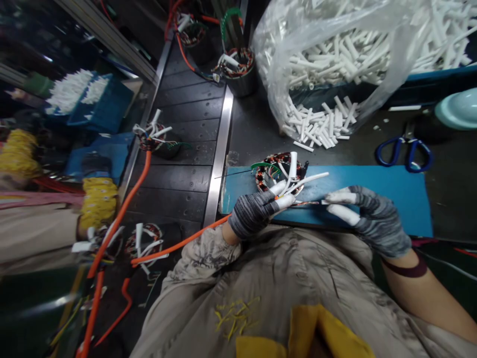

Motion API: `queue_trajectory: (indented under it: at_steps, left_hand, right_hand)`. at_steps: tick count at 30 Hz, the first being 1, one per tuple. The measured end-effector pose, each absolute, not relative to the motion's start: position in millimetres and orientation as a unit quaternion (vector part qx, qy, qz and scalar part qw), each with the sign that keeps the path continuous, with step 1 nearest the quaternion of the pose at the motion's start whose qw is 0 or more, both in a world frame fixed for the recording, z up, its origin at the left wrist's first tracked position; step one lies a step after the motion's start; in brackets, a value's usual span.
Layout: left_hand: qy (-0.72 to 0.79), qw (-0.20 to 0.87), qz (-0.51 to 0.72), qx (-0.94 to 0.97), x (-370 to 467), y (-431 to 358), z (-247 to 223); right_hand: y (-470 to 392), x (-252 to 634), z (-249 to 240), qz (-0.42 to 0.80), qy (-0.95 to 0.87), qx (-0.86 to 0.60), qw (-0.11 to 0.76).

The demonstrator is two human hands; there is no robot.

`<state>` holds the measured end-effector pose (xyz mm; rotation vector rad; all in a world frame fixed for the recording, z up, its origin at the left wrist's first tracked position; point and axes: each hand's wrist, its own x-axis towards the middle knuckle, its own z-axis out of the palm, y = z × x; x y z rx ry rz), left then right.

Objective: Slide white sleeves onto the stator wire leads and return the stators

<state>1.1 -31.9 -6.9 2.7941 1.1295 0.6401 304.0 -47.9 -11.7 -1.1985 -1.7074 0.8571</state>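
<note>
A ring-shaped motor stator (pixel 283 163) with copper windings and a green strip rests on the blue mat (pixel 346 180). My left hand (pixel 257 209), in a grey glove with white fingertips, pinches wires at the stator's near edge. White sleeves stick out from the windings there, one upright and one pointing right. A thin wire (pixel 308 203) runs from my left fingers toward my right hand (pixel 363 214). Between my right thumb and finger is the end of a small white sleeve (pixel 325 202), close to the wire's tip. An orange cable (pixel 194 237) reaches my left hand from the left.
A plastic bag (pixel 276 64) of white sleeves stands behind the mat, with loose sleeves (pixel 320 124) spilling out. Blue-handled scissors (pixel 404 149) lie at the right. More stators stand on the slatted conveyor (pixel 194 119). A co-worker's yellow-sleeved arm (pixel 97 199) is at the left.
</note>
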Motion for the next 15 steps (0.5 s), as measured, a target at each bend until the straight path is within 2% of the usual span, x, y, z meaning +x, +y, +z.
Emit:
queue_trajectory:
  at_steps: [6, 12, 15]
  left_hand:
    - [0.358, 0.024, 0.224, 0.906, 1.0, -35.9, -11.9]
    - [0.364, -0.046, 0.242, 0.898, 9.0, -42.5, -16.4]
    - [0.383, -0.007, 0.254, 0.888, 5.8, -39.9, -9.8]
  right_hand:
    - [-42.7, 269.7, -11.1, 0.331, -0.747, -0.453, 0.356]
    - [-36.6, 237.3, -1.7, 0.625, -0.588, -0.439, 0.263]
    - [-35.9, 243.9, 0.9, 0.642, -0.567, -0.436, 0.275]
